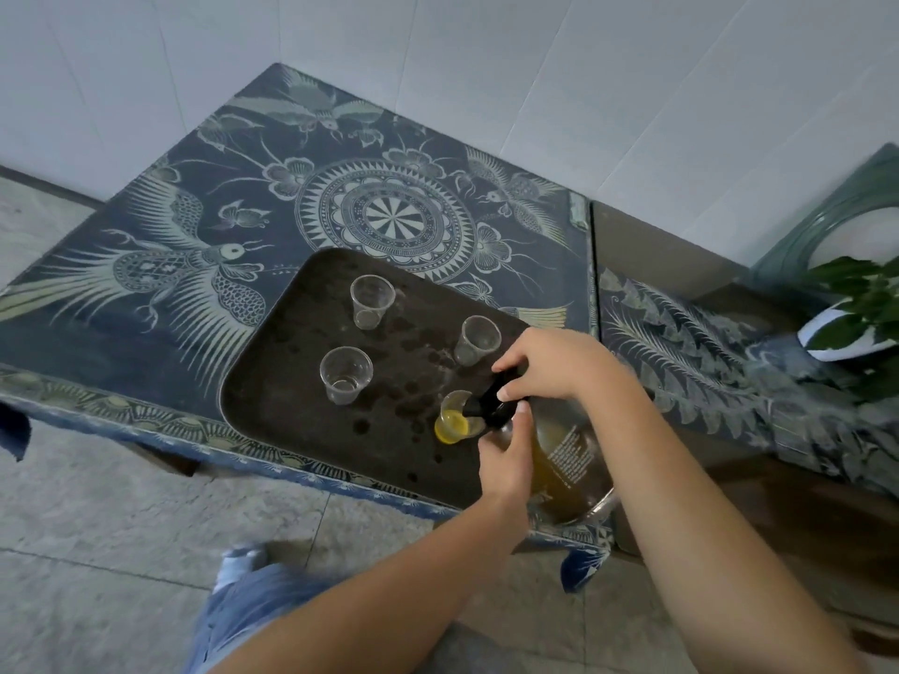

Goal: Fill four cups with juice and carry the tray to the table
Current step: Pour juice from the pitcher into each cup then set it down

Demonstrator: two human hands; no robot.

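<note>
Here, a low table (146,342) covered by a dark blue cloth printed with pale birds and a round medallion is being shown from above, set against a white tiled wall. A dark brown rectangular tray (292,420) with rounded corners is lying on the cloth at the table's near right side, its long axis running from the far left toward the near right.

One large clear jug of amber juice (564,469) is being tilted over the tray's near right corner; its long axis is slanting from the near right up to the far left, with the black spout pointing left at a cup. The right hand (549,367) is being closed over the black top of the jug from above, fingers curled round it. The left hand (506,464) is being pressed against the jug's neck just below, fingers wrapped on it.

Four small clear plastic cups are standing upright on the tray, well apart. One cup (455,420), just beside the spout, is being filled with yellow juice. The other three (372,301) (479,340) (345,374) are holding no juice that can be seen.

A green potted plant (856,308) is standing at the far right.
</note>
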